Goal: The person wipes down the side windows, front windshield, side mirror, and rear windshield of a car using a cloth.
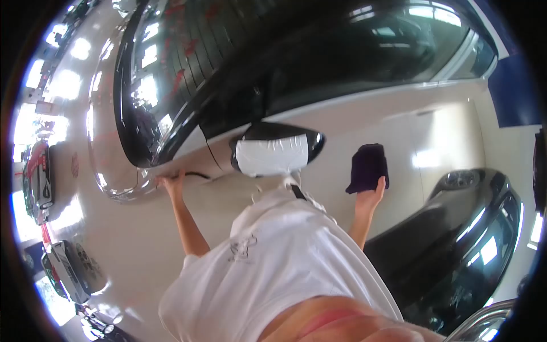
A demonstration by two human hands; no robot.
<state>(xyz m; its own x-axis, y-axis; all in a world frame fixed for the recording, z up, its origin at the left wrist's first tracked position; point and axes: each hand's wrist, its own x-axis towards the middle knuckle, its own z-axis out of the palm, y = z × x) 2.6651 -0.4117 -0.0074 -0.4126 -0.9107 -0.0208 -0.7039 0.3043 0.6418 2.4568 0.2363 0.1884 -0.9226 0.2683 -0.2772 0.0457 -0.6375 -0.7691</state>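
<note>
A dark purple cloth [369, 167] is in my right hand [371, 196], with the thumb on its lower edge. The cloth hangs beside the light-coloured side of a car [399, 122]. My left hand [172, 181] is at the car's front fender, below the windshield corner, with its fingers apart and nothing seen in them. Between my hands is the car's side mirror [272, 154], dark with a white wrapped cover. A thin dark curved strip [198, 174] lies just right of my left hand.
A dark car [444, 251] stands at the lower right. Other vehicles [40, 176] are at the far left. A blue panel [515, 91] is at the upper right. The glossy floor [119, 239] reflects bright lights.
</note>
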